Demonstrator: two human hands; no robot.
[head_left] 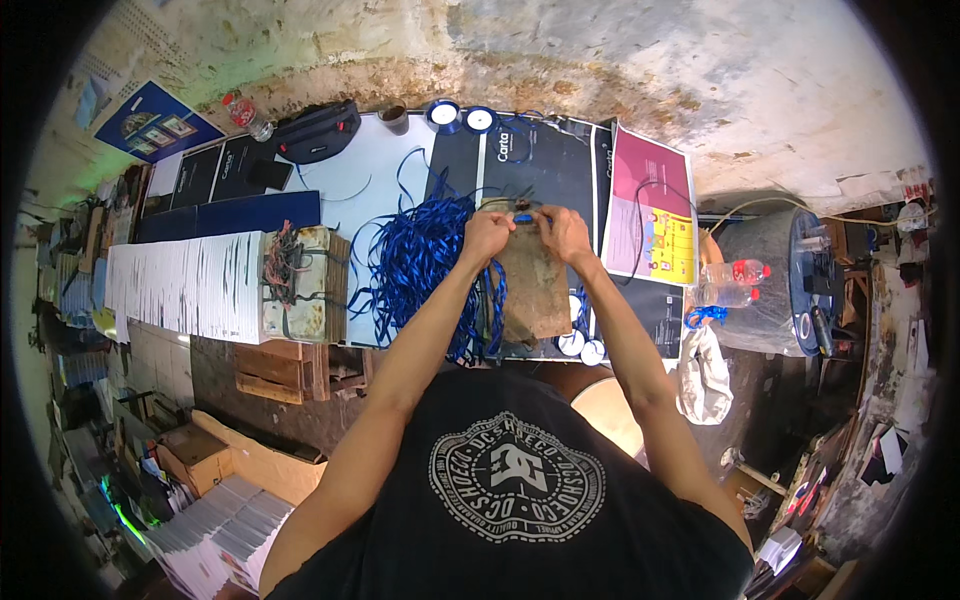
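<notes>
My left hand and my right hand meet over the far end of a worn brown board. Fingers of both are closed on a short piece of blue ribbon stretched between them. Left of the board spreads a large tangled heap of shiny blue ribbon strips, with my left forearm crossing its edge. A small dark object sits just beyond the fingers; its kind is too small to make out. White-cored ribbon spools lie beside the board, near my right forearm.
Two more ribbon spools, a cup and a black bag line the table's back. A long stack of white sheets stands left. At right are a pink and yellow poster, plastic bottles and a drum.
</notes>
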